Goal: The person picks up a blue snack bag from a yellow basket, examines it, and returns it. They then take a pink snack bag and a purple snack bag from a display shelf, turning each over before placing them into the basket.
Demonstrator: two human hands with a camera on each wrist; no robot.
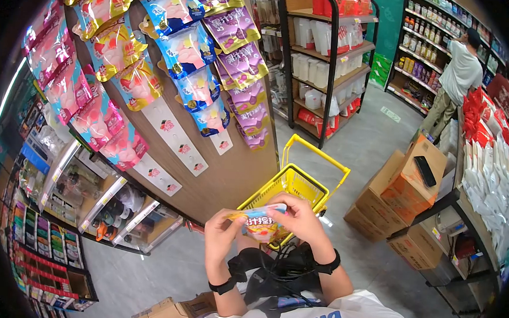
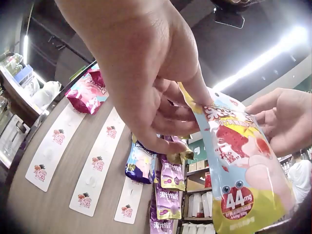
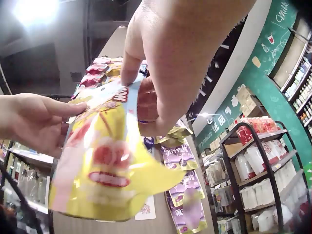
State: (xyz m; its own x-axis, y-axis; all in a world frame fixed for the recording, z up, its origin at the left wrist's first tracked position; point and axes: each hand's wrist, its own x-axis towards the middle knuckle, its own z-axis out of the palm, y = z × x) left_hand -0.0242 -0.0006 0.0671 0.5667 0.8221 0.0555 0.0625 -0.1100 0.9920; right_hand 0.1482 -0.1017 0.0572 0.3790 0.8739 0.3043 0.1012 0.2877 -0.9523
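In front of my body both hands hold a gummy candy bag point(image 1: 260, 227) by its top corners. It is light blue, pink and yellow, with fruit pictures and a "44mg" badge on the side seen in the left wrist view. My left hand point(image 1: 222, 231) pinches one top corner between thumb and fingers. My right hand point(image 1: 298, 220) pinches the opposite corner, thumb on top. The bag point(image 3: 105, 161) hangs tilted below the fingers, its yellow bottom bulging in the right wrist view. Behind it, hanging candy bags point(image 1: 185, 49) in blue, pink, yellow and purple fill a display panel point(image 1: 207, 182).
White hanger strips point(image 1: 178, 140) show bare on the panel. A yellow shopping basket point(image 1: 292, 181) with a raised handle stands just beyond my hands. Cardboard boxes point(image 1: 412, 173) are stacked on the right near a shelf. A person point(image 1: 458, 69) stands at the far shelves.
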